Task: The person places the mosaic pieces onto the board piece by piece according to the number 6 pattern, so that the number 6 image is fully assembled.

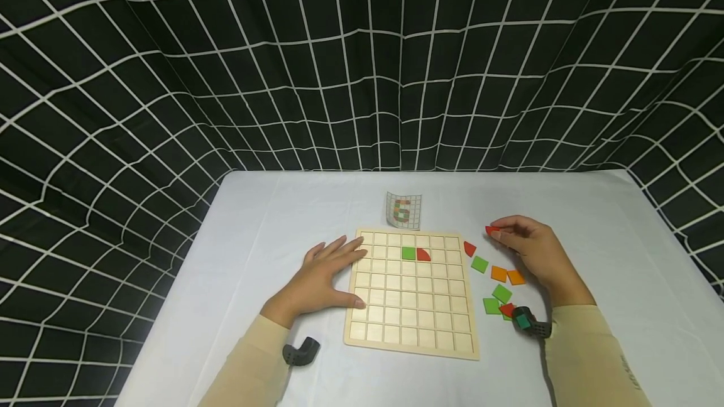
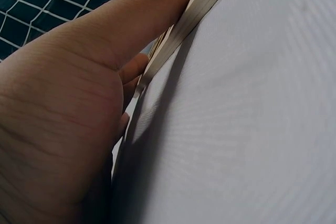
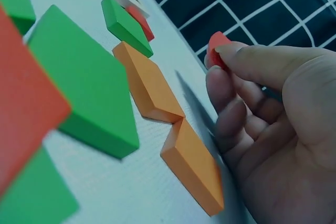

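Note:
A light wooden grid board (image 1: 415,306) lies on the table, with a green square tile (image 1: 408,254) and a red quarter-round tile (image 1: 423,255) side by side in its upper rows. My left hand (image 1: 325,278) rests at the board's left edge, fingers spread and thumb on the rim. Right of the board, my right hand (image 1: 528,247) pinches a red tile (image 3: 217,48) between thumb and fingertips, over the table. Close by that hand lie two orange square tiles (image 3: 152,85), touching at their corners, and a green square tile (image 1: 479,264).
A small printed pattern card (image 1: 404,211) with a curled edge lies behind the board. Another red tile (image 1: 469,249) sits near the board's right edge. Several green tiles (image 1: 501,294) and a red one (image 1: 507,310) are clustered nearer the right wrist. A black gridded curtain (image 1: 384,80) surrounds the table.

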Demonstrator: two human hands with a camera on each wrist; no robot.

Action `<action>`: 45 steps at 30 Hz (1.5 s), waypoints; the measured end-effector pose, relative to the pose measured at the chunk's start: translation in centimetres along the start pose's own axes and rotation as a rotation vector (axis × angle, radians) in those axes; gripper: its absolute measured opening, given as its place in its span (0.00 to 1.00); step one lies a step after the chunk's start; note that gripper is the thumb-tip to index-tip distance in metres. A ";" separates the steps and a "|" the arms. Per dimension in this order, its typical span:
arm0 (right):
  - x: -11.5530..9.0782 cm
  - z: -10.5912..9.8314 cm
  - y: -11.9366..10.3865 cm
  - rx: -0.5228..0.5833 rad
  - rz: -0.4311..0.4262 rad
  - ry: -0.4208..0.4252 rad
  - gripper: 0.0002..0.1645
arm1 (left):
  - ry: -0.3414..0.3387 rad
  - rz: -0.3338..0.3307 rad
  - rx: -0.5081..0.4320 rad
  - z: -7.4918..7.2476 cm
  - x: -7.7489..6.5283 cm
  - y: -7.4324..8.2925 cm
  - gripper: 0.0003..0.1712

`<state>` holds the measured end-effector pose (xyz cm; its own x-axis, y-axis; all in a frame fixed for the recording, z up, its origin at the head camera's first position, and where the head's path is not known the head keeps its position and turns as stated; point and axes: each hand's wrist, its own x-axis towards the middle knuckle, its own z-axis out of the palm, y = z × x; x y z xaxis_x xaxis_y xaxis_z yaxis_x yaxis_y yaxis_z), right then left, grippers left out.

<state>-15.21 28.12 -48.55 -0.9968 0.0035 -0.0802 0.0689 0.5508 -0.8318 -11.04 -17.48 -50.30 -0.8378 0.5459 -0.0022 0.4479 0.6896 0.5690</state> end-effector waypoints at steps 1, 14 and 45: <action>0.0 0.0 0.0 0.003 -0.003 0.001 0.19 | 0.001 -0.001 -0.001 0.0 0.0 0.0 0.61; -0.4 0.4 -2.0 0.133 -0.007 -0.065 0.22 | 0.000 0.001 -0.005 -0.1 0.0 0.0 0.61; -2.2 4.4 -8.2 0.202 -0.163 -0.158 0.13 | 0.000 -0.012 0.003 0.0 0.0 -0.1 0.62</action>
<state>-13.35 19.94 -44.01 -0.9777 -0.2100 -0.0079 -0.0689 0.3559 -0.9320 -11.08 -17.58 -50.40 -0.8429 0.5380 -0.0091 0.4388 0.6972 0.5669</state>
